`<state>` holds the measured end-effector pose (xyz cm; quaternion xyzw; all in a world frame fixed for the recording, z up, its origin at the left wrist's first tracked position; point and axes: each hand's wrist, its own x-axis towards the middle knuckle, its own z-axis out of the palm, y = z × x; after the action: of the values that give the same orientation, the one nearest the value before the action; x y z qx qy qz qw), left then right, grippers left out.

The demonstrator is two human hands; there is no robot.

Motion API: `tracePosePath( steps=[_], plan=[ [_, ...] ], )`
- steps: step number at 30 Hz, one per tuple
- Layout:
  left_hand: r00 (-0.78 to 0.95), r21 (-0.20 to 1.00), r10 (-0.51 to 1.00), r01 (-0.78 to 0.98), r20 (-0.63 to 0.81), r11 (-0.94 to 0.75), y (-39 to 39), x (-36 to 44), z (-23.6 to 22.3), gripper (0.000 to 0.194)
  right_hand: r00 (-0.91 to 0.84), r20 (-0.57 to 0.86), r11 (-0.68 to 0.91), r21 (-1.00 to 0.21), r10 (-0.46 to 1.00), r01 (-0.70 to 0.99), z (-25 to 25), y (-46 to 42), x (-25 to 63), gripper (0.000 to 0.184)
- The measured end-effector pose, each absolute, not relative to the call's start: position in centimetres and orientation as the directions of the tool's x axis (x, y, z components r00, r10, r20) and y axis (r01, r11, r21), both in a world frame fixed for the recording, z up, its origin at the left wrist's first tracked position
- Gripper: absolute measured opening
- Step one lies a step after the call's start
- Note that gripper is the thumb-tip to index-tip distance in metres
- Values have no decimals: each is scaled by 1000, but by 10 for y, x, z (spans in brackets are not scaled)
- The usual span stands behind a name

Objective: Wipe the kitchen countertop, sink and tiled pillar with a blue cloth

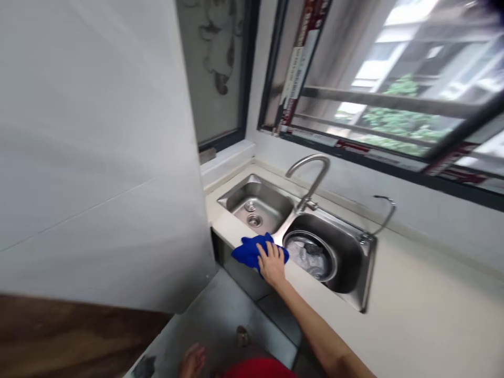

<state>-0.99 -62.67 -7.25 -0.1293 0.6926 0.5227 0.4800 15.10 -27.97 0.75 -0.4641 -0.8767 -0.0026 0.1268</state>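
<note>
Kitchen: 2-bowl steel sink, swan-neck faucet, stone countertop.

I'm looking at a pale stone desk running from my 12 o'clock round to 4 o'clock. A stainless double sink is set into it, with a curved faucet rising from its back rim. A blue cloth lies on the desk's front edge, at the sink's 8 o'clock. Grey tiled floor shows below, at my 6 o'clock.
</note>
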Motion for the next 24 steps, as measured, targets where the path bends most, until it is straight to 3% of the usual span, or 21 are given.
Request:
tracePosePath(
  steps=[2,4,7,9,13,17,20,24],
  plan=[
    [-524,632,357,-601,-774,489,-577,-21,-76,50,-548,218,578,-107,807,809,8,-282,169,49],
    [-555,742,497,-445,-667,501,-520,-24,-67,60,-521,238,553,-89,819,828,6,-287,188,50],
    [-490,931,808,-16,-326,366,-434,-13,-33,57,-440,285,474,-61,852,879,0,-297,223,52],
    [-346,946,927,226,-146,234,-382,4,-7,45,-355,310,390,-55,882,919,-3,-305,250,54],
    [-5,827,987,546,161,-132,-301,49,14,41,-69,341,92,-52,938,994,-5,-322,312,53],
    [369,584,838,602,403,-545,-252,101,-4,47,268,302,-280,-3,915,960,0,-337,388,46],
    [504,427,769,640,393,-638,-240,140,-15,52,497,266,-522,31,826,852,7,-360,454,45],
    [494,290,811,763,313,-577,-245,182,-8,56,699,273,-730,18,661,684,11,-434,523,46]
  ],
)
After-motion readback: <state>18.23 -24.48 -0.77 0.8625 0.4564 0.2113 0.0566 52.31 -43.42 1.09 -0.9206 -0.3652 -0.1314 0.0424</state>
